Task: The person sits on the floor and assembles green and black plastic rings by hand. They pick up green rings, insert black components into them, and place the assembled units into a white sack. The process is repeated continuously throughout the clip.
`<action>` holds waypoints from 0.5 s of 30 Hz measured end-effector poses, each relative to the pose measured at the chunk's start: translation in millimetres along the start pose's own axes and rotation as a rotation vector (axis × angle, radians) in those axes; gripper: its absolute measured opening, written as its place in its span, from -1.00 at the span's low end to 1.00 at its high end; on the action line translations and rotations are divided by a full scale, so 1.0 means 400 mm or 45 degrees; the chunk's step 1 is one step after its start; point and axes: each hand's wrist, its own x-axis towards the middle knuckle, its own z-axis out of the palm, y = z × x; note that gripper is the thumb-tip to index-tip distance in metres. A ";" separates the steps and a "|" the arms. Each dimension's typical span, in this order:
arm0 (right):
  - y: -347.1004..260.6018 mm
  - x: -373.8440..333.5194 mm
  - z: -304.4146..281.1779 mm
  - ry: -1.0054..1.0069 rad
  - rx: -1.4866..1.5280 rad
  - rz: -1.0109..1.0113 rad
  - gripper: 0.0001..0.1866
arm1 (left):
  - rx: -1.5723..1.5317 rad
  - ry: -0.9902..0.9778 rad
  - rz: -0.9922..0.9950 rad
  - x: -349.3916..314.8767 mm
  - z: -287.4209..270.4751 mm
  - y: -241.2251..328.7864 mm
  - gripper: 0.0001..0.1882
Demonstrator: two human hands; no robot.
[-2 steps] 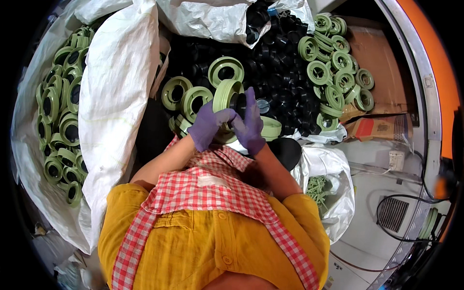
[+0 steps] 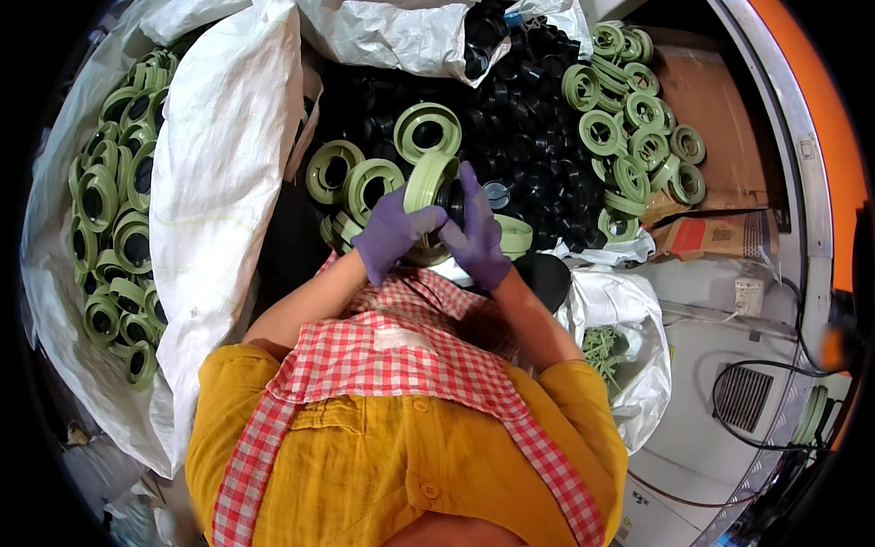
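Both hands wear purple gloves and meet in front of my apron. My left hand is closed on a pale green plastic ring, which stands on edge. On the ring's right side my right hand grips a black round plastic piece, pressed against the ring; whether it sits inside the ring I cannot tell. Its fingers point up and away from me. Just beyond lie loose green rings, and another green ring is right of my right hand.
A heap of black round pieces fills the area ahead. Green rings pile up at the right near cardboard. A white woven sack stands left, beside green rings with black centres. Green scraps lie in a white bag.
My right hand has shifted slightly to the right. The green ring and black piece stay between my hands, nearly in place.
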 end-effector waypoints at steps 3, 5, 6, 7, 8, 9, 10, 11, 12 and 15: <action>-0.056 0.008 -0.067 -0.267 -0.018 -0.326 -0.36 | 0.022 -0.339 0.063 0.021 -0.063 -0.014 -0.70; -0.084 0.016 -0.081 -0.351 -0.114 -0.674 -0.37 | 0.825 -0.576 0.738 0.022 -0.083 -0.022 -0.68; -0.084 0.007 -0.081 -0.315 -0.109 -0.566 -0.40 | 0.507 -0.556 0.440 0.006 -0.066 -0.026 -0.66; -0.079 -0.007 -0.081 -0.278 -0.103 -0.458 -0.42 | 0.161 -0.468 0.172 -0.010 -0.047 -0.026 -0.64; -0.071 -0.019 -0.078 -0.245 -0.100 -0.357 -0.44 | 0.090 -0.351 0.077 -0.021 -0.030 -0.016 -0.64; -0.049 -0.055 -0.057 -0.243 0.319 0.358 -0.40 | 0.016 -0.230 -0.014 -0.032 -0.013 -0.009 -0.63; -0.008 -0.051 -0.055 -0.260 0.307 0.677 -0.36 | 0.165 -0.183 0.057 -0.034 -0.005 -0.030 -0.60; 0.065 -0.065 -0.051 -0.455 0.759 0.947 -0.37 | 0.191 -0.115 0.144 -0.048 0.004 -0.039 -0.58; 0.082 -0.059 -0.048 -0.448 0.829 0.904 -0.39 | 0.216 -0.039 0.249 -0.048 0.011 -0.037 -0.54; 0.038 -0.057 -0.014 -0.238 0.398 0.468 -0.44 | 0.133 -0.038 0.226 -0.045 -0.016 -0.056 -0.50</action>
